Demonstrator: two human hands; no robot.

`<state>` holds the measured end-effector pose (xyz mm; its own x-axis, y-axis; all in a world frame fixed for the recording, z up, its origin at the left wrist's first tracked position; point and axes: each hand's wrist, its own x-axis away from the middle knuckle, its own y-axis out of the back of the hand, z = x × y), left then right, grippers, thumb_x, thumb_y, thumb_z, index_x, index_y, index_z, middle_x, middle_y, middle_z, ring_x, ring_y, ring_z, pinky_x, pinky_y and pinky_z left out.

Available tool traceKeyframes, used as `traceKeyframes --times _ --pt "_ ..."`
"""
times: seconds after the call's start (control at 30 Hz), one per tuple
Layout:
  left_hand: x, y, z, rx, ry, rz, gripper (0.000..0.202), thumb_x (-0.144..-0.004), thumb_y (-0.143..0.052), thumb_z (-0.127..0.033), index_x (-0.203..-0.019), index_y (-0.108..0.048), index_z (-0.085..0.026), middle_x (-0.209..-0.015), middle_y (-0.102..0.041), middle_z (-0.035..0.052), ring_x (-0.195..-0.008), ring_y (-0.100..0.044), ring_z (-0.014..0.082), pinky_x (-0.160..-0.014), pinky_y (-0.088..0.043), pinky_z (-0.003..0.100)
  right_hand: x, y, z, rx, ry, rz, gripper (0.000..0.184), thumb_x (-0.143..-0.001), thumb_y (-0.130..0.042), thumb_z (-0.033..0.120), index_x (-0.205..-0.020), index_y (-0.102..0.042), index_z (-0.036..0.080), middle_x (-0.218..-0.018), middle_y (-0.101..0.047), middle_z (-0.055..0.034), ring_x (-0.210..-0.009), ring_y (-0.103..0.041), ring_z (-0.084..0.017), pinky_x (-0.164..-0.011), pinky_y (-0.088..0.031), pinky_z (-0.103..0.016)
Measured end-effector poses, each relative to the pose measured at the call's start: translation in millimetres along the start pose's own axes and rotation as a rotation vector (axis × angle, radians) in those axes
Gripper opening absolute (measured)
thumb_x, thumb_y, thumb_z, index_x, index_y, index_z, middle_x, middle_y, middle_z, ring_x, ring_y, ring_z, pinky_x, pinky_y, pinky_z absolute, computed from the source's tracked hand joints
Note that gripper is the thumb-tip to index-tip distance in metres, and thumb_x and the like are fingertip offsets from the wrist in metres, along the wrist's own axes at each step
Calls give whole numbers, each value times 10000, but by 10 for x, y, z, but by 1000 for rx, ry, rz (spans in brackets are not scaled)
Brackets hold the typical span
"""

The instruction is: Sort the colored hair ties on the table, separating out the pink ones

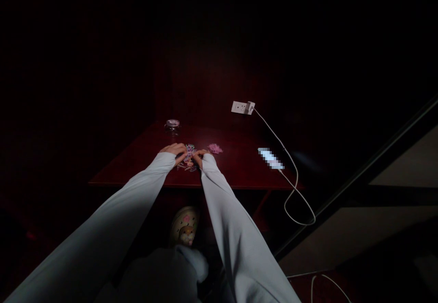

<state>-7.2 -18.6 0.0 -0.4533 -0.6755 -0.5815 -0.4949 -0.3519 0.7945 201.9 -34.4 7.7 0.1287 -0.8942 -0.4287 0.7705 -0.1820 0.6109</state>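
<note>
A loose pile of small, thin, many-coloured pieces [190,162] lies near the front of the dark red table; they look like paper clips or small bands, too small to tell. On the pile's left side is my left hand [175,149], its fingers bent and their tips drawn together at the pieces. My right hand [200,155] meets it from the other side, thumb and fingers pinched close to the left fingertips. What sits between the fingers is too small to make out. Just beyond my right hand is a separate heap of pink pieces [215,148].
A clear jar with a pale lid [173,123] stands at the table's back left. To the right lies a lit phone [271,158], its white cable [297,175] looping past the edge to a charger in the wall socket [241,107]. A decorated shoe [185,225] shows below.
</note>
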Motion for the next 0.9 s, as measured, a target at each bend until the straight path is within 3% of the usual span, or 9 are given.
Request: traceKeyframes --times 0.33,0.47,0.57,0.7,0.8,0.9 --pt "28 -43 80 63 31 -84 361 -1027 -489 -463 -991 -774 -245 -1165 -817 92 -1112 -735 273 -976 -549 400 73 -32 -27 62 12 -47 197 -1005 -732 318 -863 -844 241 -898 -757 -4 -912 -673 -180 -968 -515 -308" --pt "45 -39 82 56 30 -58 310 -1029 -512 -431 -976 -763 -255 -1182 -812 78 -1113 -725 254 -959 -542 374 19 151 -138 83 64 -125 205 -999 -722 282 -820 -809 234 -912 -755 -24 -921 -653 -193 -931 -514 -313" --pt "39 -45 118 51 40 -49 301 -1028 -527 -436 -987 -771 -263 -1163 -815 68 -1064 -711 247 -936 -536 367 -17 424 -298 116 -3 -267 241 -1024 -680 309 -849 -827 233 -1002 -785 -58 -983 -649 -210 -979 -486 -324" --pt "36 -35 147 61 66 -43 301 -1031 -533 -450 -1031 -782 -281 -1218 -805 48 -1078 -678 244 -923 -522 361 -25 700 -460 153 -263 -395 317 -1042 -641 395 -945 -878 207 -1067 -811 -98 -1025 -644 -248 -986 -450 -350" --pt "45 -17 120 65 93 -19 280 -1006 -564 -458 -995 -781 -281 -1196 -805 47 -1045 -661 258 -904 -509 376 -14 718 -471 195 -403 -398 319 -1052 -637 437 -1064 -892 246 -1222 -812 -92 -1161 -617 -283 -1026 -425 -381" --pt "51 -2 75 50 116 -41 268 -986 -568 -443 -979 -776 -275 -1184 -804 53 -1033 -643 268 -903 -499 388 -31 659 -467 288 -386 -357 298 -1056 -652 451 -1092 -885 269 -1263 -803 -73 -1255 -590 -294 -1077 -407 -408"
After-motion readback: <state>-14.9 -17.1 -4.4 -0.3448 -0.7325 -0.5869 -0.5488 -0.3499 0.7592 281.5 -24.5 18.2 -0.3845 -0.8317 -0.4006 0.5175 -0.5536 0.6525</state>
